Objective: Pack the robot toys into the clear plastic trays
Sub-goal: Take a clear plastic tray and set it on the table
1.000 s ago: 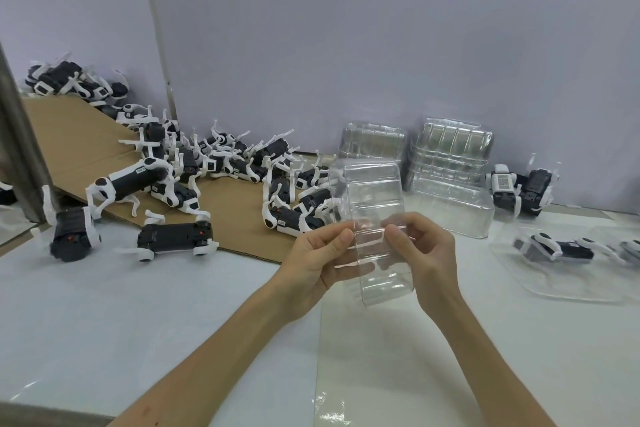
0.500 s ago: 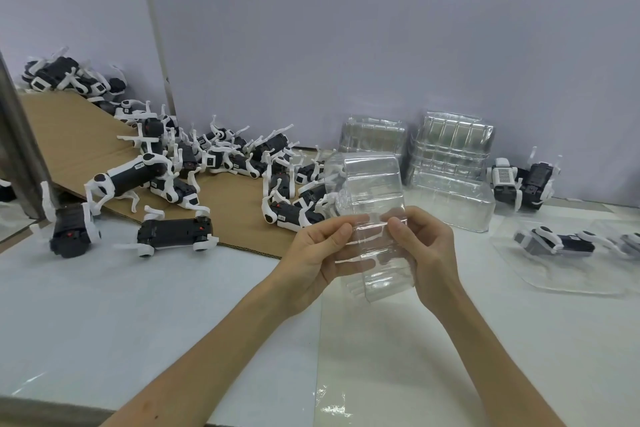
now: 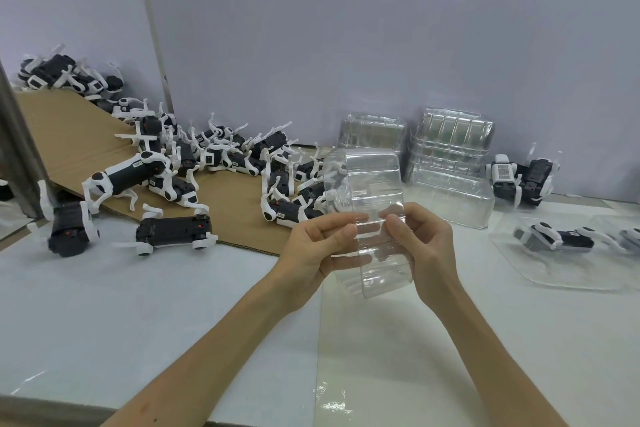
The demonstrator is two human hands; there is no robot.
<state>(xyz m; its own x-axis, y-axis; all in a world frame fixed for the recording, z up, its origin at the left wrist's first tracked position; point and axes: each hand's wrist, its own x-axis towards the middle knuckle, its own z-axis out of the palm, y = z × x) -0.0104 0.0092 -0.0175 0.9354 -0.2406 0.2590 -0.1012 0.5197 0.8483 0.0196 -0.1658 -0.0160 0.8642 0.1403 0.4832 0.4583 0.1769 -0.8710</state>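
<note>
I hold a clear plastic tray (image 3: 372, 184) up above the white table, near its middle. My left hand (image 3: 311, 250) pinches its left edge, thumb on top. Opposite it, my right hand (image 3: 422, 246) pinches the right edge. A heap of black-and-white robot toys (image 3: 221, 163) lies on the cardboard sheet (image 3: 69, 135) at the left. One robot toy (image 3: 173, 230) lies on its side at the cardboard's front edge. Stacks of clear trays (image 3: 450, 163) stand by the back wall.
A packed tray with a robot toy (image 3: 554, 239) lies at the right on the table. Two more robot toys (image 3: 523, 180) stand at the far right by the wall. A grey post (image 3: 17, 156) rises at the left edge. A clear film sheet (image 3: 346, 374) covers the table in front.
Both hands have kept their pinch on the tray and shifted it slightly. The view has tilted a little downward.
</note>
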